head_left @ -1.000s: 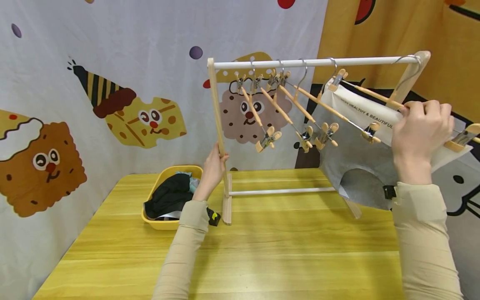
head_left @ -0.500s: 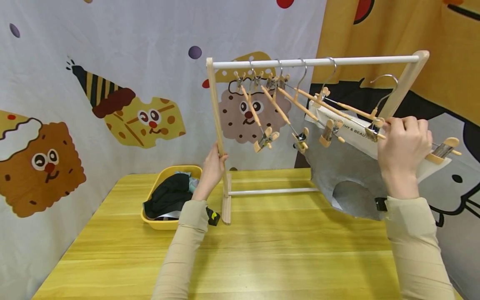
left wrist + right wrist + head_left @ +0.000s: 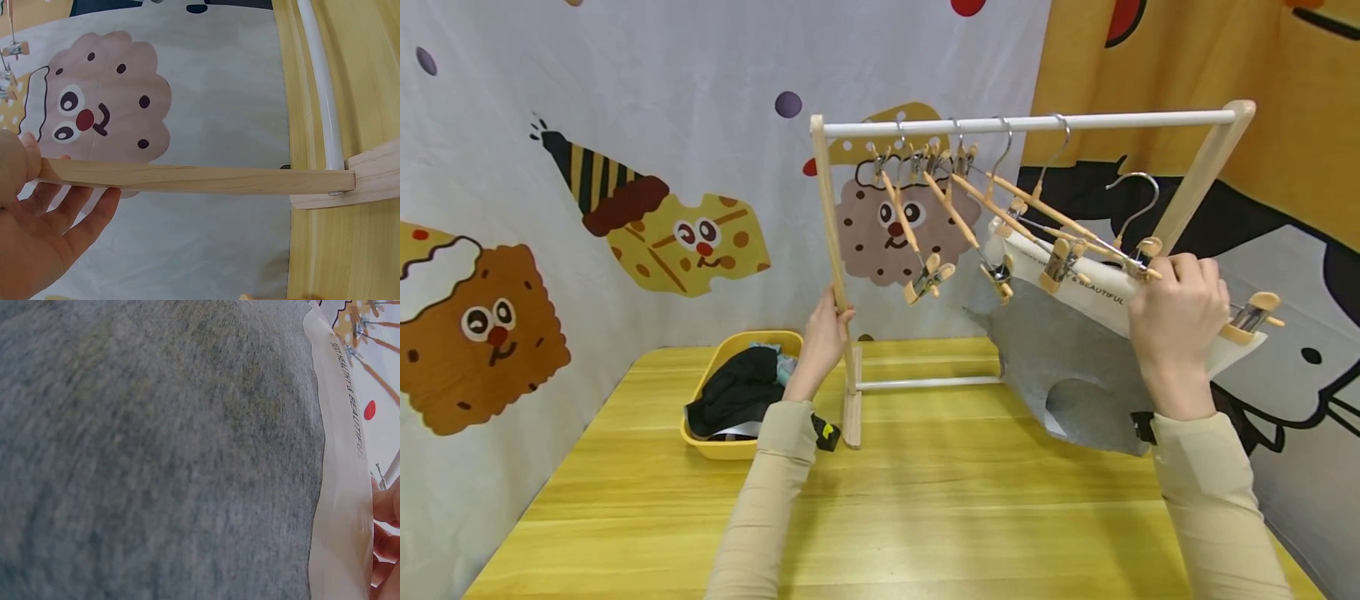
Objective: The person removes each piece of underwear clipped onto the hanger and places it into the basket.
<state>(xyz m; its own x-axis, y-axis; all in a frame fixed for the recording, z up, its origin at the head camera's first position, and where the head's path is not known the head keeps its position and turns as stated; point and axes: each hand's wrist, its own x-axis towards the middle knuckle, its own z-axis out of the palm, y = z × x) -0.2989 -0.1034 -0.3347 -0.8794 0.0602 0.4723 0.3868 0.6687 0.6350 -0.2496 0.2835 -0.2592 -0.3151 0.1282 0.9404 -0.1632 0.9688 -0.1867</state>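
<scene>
In the head view my left hand (image 3: 822, 337) holds the left wooden post (image 3: 831, 225) of a small clothes rack. The left wrist view shows thumb and fingers on either side of that post (image 3: 206, 178). My right hand (image 3: 1180, 329) grips a wooden clip hanger (image 3: 1255, 317) by its bar. Its metal hook stands free, below and in front of the rail (image 3: 1142, 119). Clipped to this hanger hang grey underpants (image 3: 1060, 350) with a white lettered waistband (image 3: 340, 456). They fill most of the right wrist view, with my right fingertips (image 3: 384, 544) beside the band.
Several bare clip hangers (image 3: 951, 208) hang from the rail, their clips overlapping the held hanger in the head view. A yellow basket (image 3: 722, 450) with dark and light-blue clothes (image 3: 741, 387) stands left on the wooden table (image 3: 910, 517). A printed curtain (image 3: 700, 67) is behind.
My right hand has taken the hanger with the underpants off the rail's right end and moved it left, down and toward me. My left hand stays on the post.
</scene>
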